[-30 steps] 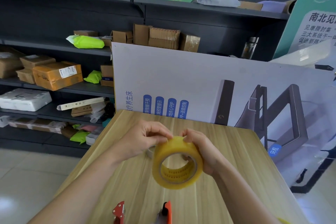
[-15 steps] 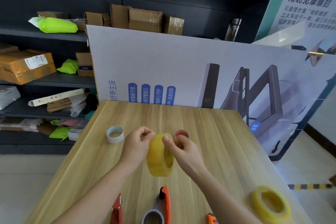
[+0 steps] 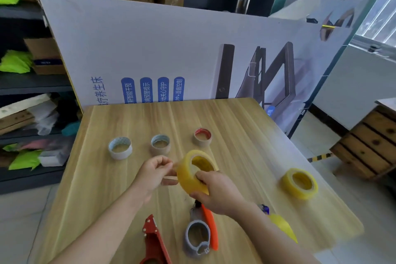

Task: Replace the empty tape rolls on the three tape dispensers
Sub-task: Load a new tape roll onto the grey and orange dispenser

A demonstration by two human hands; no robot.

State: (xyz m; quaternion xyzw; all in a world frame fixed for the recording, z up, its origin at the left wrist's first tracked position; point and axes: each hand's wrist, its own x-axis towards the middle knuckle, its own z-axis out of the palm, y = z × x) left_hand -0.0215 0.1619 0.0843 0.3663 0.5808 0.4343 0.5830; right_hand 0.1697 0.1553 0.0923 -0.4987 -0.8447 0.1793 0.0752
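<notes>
Head view. The right hand (image 3: 216,193) grips the yellow tape roll (image 3: 194,174), thumb inside the core and fingers wrapped round the outer rim. The roll is tilted and held above the middle of the wooden table (image 3: 235,118).

The left hand (image 3: 154,176) sits just beside the roll's left rim with its fingers curled. Blur makes it impossible to tell whether they pinch a loose end of tape.

Beyond the hands, three empty cores stand upright in a row, well apart from one another: a white core (image 3: 120,148), a blue-rimmed core (image 3: 160,144) and a red-rimmed core (image 3: 202,137). Bare wood runs from this row to the table's far edge, which meets a leaning poster board (image 3: 171,49).

A second yellow roll (image 3: 299,183) lies flat near the right edge.

At the near edge lie a red dispenser (image 3: 153,240) and an orange-and-grey dispenser (image 3: 200,233), the latter directly below the right hand. A third dispenser (image 3: 282,227), carrying yellow tape, is partly hidden by the right forearm.

Shelving (image 3: 32,83) flanks the left edge, and a wooden crate (image 3: 368,141) stands well clear of the right edge.
</notes>
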